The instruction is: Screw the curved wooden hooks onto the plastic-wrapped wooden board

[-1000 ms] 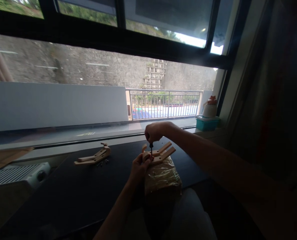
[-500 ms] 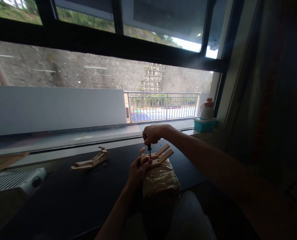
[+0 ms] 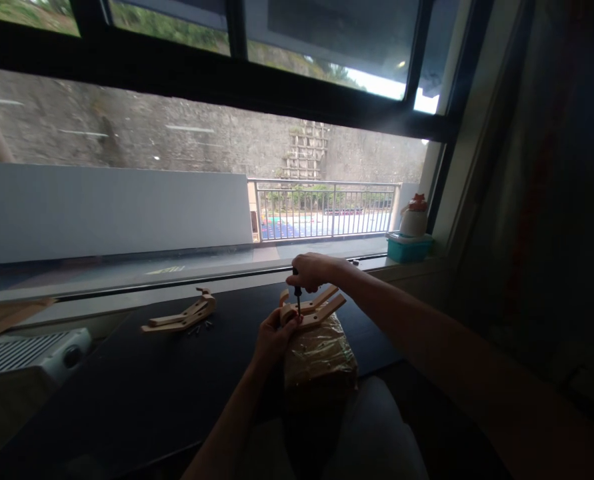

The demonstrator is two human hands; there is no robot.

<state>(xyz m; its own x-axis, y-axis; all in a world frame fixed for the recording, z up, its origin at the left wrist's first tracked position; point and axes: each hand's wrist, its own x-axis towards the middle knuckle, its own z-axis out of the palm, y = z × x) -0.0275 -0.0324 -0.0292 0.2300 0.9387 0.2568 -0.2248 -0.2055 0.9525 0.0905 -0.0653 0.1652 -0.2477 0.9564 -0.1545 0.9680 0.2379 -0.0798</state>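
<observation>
My right hand (image 3: 311,270) is closed around the handle of a small screwdriver (image 3: 297,301), whose shaft points straight down into a wooden assembly (image 3: 313,310) of pale slats. My left hand (image 3: 273,337) grips the near left end of that wooden assembly and steadies it. The piece rests on top of a plastic-wrapped bundle (image 3: 319,357) at the near edge of the dark table (image 3: 141,380).
A second wooden assembly (image 3: 181,317) lies to the left on the table with several small screws (image 3: 200,327) beside it. A white radiator-like unit (image 3: 31,353) sits at far left. On the windowsill stands a teal box (image 3: 407,247) with a white figure (image 3: 413,217) on it.
The right hand has turned slightly on the screwdriver handle, with the wrist flatter now. The view shifted a little; the wooden piece and left hand stay in place.
</observation>
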